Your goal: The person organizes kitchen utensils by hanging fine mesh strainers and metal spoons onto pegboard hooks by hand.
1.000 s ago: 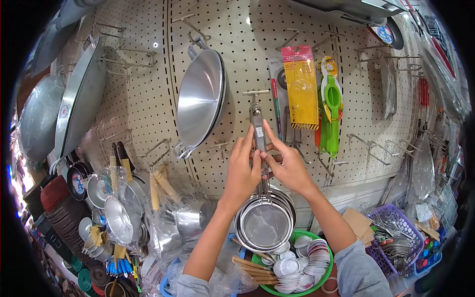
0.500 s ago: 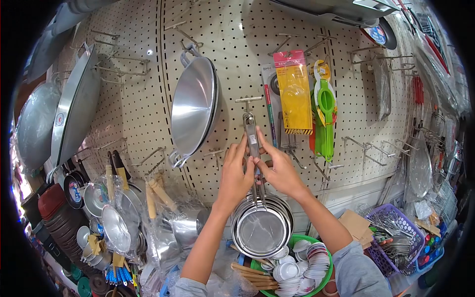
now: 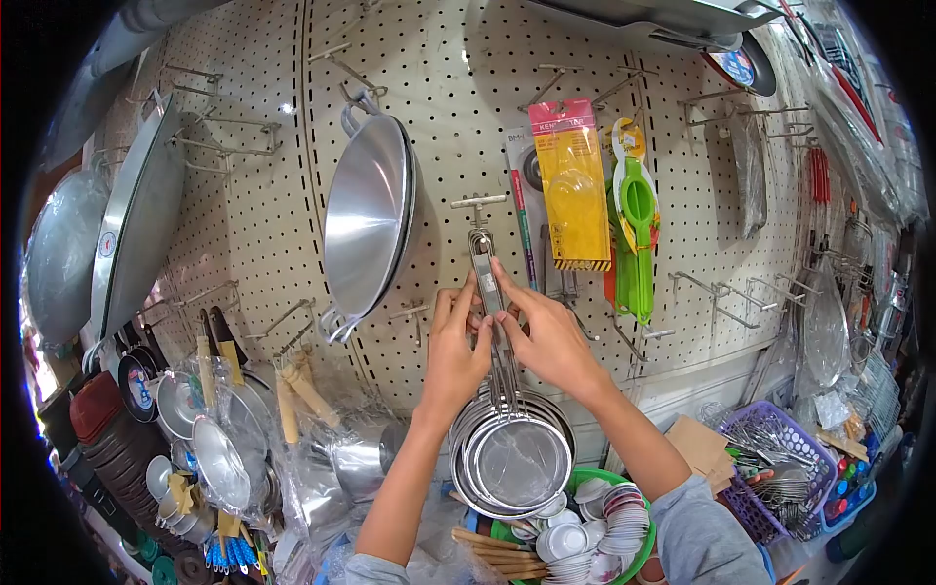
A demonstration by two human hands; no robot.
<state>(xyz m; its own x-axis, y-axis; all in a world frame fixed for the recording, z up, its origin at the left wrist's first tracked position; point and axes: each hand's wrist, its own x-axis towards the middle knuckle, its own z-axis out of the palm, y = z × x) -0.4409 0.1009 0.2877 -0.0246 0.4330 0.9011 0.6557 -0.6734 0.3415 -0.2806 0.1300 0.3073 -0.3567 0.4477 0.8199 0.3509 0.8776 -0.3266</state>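
Note:
Several round metal strainers (image 3: 520,463) hang nested together, their long handles (image 3: 485,268) stacked on a hook (image 3: 478,201) of the pegboard. My left hand (image 3: 456,346) grips the handles from the left side, thumb in front. From the right, my right hand (image 3: 548,336) grips the same handles, its thumb close to the left one. A small pale label shows on the front handle between the fingertips. Left of them hangs a two-handled metal pan (image 3: 369,214). A yellow package (image 3: 573,185) and a green squeezer (image 3: 636,224) hang to the right.
Below, a green basin (image 3: 639,556) holds small white dishes and spoons. A purple basket (image 3: 780,429) of metal utensils stands at the lower right. Wrapped pots (image 3: 361,453) and wooden handles are at the lower left. Large pans (image 3: 141,219) hang far left. Bare hooks (image 3: 721,292) stick out at right.
The view has shifted slightly, so the wall items appear a little further left. The strainers' bowls sit a little differently against each other. Both hands keep their hold on the handles.

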